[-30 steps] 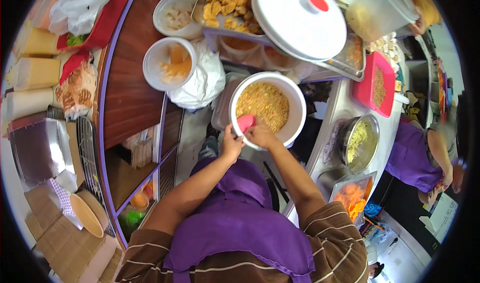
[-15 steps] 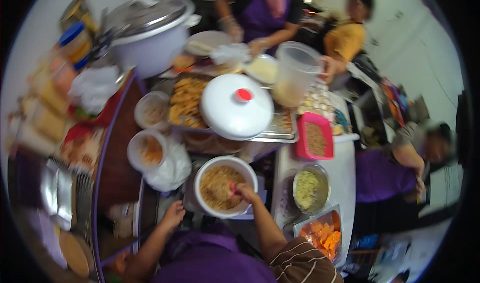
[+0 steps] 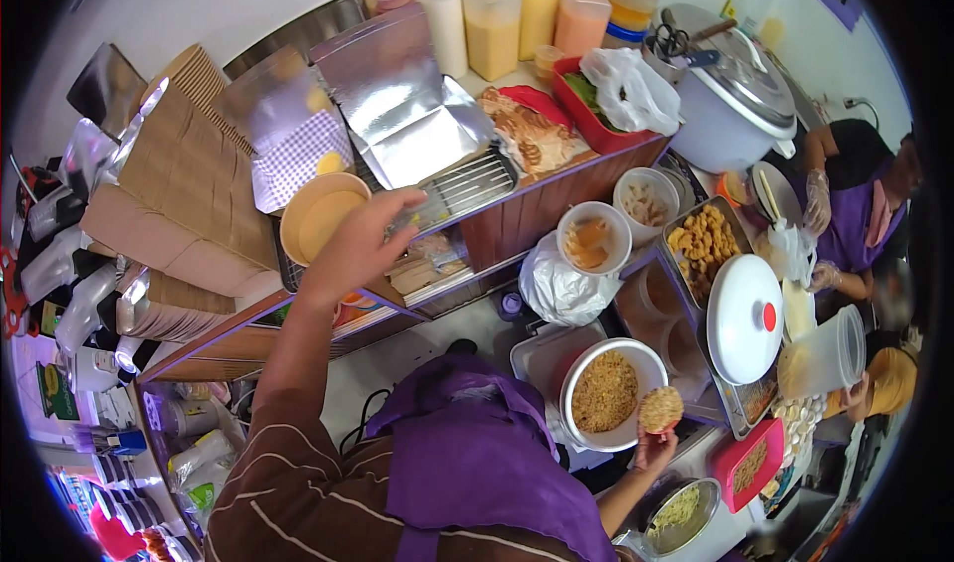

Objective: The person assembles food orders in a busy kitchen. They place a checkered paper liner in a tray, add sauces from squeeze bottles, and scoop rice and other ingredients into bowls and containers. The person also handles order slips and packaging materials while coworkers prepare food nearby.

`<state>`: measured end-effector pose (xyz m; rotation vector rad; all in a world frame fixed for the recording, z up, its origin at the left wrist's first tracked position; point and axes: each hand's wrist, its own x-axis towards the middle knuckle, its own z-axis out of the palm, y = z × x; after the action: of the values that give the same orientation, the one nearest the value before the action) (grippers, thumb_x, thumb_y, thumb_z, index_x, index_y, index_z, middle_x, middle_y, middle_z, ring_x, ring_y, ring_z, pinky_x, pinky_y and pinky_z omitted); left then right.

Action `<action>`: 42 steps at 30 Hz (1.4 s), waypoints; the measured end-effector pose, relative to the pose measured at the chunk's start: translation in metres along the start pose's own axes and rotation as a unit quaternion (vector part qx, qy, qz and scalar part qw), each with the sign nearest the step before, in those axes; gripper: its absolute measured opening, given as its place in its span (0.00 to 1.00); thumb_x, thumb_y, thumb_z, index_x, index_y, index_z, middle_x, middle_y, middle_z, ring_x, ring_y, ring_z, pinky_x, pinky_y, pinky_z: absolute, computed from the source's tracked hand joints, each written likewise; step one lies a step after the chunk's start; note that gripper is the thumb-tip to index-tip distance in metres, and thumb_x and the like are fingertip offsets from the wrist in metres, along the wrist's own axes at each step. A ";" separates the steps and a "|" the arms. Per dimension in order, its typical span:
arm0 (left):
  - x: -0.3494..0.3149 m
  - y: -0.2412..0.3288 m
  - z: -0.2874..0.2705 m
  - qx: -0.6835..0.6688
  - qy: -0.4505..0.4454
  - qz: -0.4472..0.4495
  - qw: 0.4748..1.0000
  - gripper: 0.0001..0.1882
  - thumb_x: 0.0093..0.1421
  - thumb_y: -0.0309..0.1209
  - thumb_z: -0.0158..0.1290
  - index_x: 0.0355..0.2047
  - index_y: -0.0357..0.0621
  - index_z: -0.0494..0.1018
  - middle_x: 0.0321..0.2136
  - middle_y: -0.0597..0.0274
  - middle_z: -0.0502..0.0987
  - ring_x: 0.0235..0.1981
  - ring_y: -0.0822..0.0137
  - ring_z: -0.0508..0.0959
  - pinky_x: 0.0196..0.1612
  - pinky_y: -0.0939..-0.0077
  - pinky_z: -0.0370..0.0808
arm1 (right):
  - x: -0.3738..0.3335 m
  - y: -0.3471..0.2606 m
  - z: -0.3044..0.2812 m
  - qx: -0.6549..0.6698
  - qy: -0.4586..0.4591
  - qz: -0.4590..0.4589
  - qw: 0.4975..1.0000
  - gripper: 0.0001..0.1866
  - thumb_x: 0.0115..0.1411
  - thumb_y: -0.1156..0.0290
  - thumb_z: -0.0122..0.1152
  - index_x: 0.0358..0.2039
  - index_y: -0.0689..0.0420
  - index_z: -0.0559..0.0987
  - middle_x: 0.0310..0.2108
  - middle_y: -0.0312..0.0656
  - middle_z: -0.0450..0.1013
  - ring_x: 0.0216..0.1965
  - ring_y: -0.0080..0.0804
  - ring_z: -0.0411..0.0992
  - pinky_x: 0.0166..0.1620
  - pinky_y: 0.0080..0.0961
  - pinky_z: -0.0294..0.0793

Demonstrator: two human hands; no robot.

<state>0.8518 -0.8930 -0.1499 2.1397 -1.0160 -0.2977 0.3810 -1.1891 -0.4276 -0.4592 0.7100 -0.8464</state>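
My left hand (image 3: 366, 242) is stretched over the rack on the left, fingers apart and nothing in them. Just beside it stands a round brown paper bowl (image 3: 316, 219), whose right edge the hand partly covers. Low on the right, my right hand (image 3: 653, 450) grips a small red scoop (image 3: 664, 427), mostly hidden under a heaped mound of brown rice (image 3: 661, 408). The scoop is at the right rim of a white bucket (image 3: 651, 361), which holds more of the same rice (image 3: 603, 393).
A foil-lined box (image 3: 412, 135) and a checkered-paper box (image 3: 298, 164) stand open behind the bowl. Stacked cardboard (image 3: 189, 194) lies left. Sauce bottles (image 3: 492, 30) line the wall. A white lid (image 3: 743, 314) covers part of a tray. A co-worker in gloves (image 3: 817, 204) stands right.
My view has swung left toward the rack. My right hand has lifted the scoop, heaped with rice, out of the bucket's middle. My left hand has reached out to the paper bowl.
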 end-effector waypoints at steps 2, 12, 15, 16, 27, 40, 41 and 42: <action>0.010 -0.020 -0.017 0.208 0.061 0.023 0.976 0.17 0.51 0.24 0.49 0.43 0.38 0.66 0.42 0.55 0.70 0.46 0.59 0.68 0.50 0.69 0.63 | 0.001 -0.028 0.047 -0.037 -0.025 -0.014 0.999 0.25 0.50 0.65 0.54 0.47 0.64 0.65 0.47 0.49 0.65 0.45 0.44 0.67 0.41 0.42 0.74; 0.008 -0.061 -0.001 0.390 0.074 0.004 0.918 0.20 0.49 0.27 0.47 0.45 0.40 0.66 0.48 0.51 0.63 0.54 0.53 0.59 0.55 0.48 0.51 | 0.061 0.042 0.410 -0.055 -0.247 0.098 0.962 0.25 0.53 0.63 0.53 0.50 0.60 0.64 0.51 0.48 0.62 0.51 0.41 0.62 0.52 0.42 0.63; 0.004 -0.069 -0.004 0.382 0.084 0.019 0.920 0.21 0.48 0.27 0.47 0.45 0.37 0.66 0.49 0.49 0.62 0.54 0.51 0.58 0.54 0.44 0.50 | 0.077 0.121 0.504 -0.155 -0.314 0.053 0.935 0.13 0.52 0.66 0.55 0.35 0.60 0.71 0.38 0.42 0.70 0.41 0.32 0.68 0.45 0.33 0.67; 0.004 -0.070 -0.006 0.376 0.088 0.027 0.922 0.21 0.47 0.27 0.47 0.45 0.37 0.66 0.49 0.49 0.62 0.54 0.50 0.58 0.54 0.42 0.50 | 0.079 0.142 0.526 -0.258 -0.288 0.005 0.922 0.10 0.52 0.67 0.55 0.31 0.60 0.72 0.36 0.41 0.70 0.39 0.29 0.68 0.43 0.27 0.67; -0.003 -0.078 -0.021 0.338 0.074 0.029 0.938 0.21 0.49 0.29 0.45 0.45 0.35 0.66 0.50 0.50 0.62 0.55 0.51 0.58 0.54 0.41 0.50 | 0.067 0.206 0.593 -0.585 -0.398 -0.480 0.519 0.08 0.50 0.70 0.58 0.20 0.61 0.74 0.41 0.53 0.65 0.38 0.37 0.68 0.43 0.29 0.67; -0.004 -0.077 -0.025 0.310 0.031 0.003 0.950 0.27 0.52 0.36 0.49 0.50 0.36 0.61 0.53 0.54 0.59 0.56 0.54 0.55 0.55 0.42 0.46 | 0.086 0.218 0.624 -0.516 -0.416 -0.027 0.749 0.17 0.54 0.59 0.55 0.19 0.60 0.73 0.16 0.36 0.69 0.20 0.21 0.67 0.26 0.19 0.66; -0.004 -0.075 -0.024 0.304 0.022 0.004 0.952 0.27 0.52 0.36 0.49 0.50 0.36 0.60 0.53 0.54 0.59 0.56 0.54 0.55 0.55 0.43 0.46 | 0.082 0.228 0.624 -0.603 -0.417 -0.109 0.671 0.17 0.54 0.59 0.54 0.21 0.61 0.74 0.17 0.36 0.69 0.21 0.20 0.67 0.26 0.19 0.66; -0.004 -0.074 -0.024 0.300 0.022 0.002 0.954 0.27 0.52 0.36 0.49 0.50 0.36 0.60 0.53 0.53 0.59 0.56 0.54 0.55 0.55 0.42 0.46 | 0.075 0.239 0.627 -0.679 -0.413 -0.186 0.578 0.17 0.55 0.58 0.54 0.23 0.62 0.75 0.18 0.35 0.70 0.22 0.19 0.67 0.26 0.18 0.66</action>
<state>0.9034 -0.8467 -0.1858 2.6660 -1.1922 0.0811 0.9927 -1.0516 -0.1765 -2.3132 0.2094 -0.1721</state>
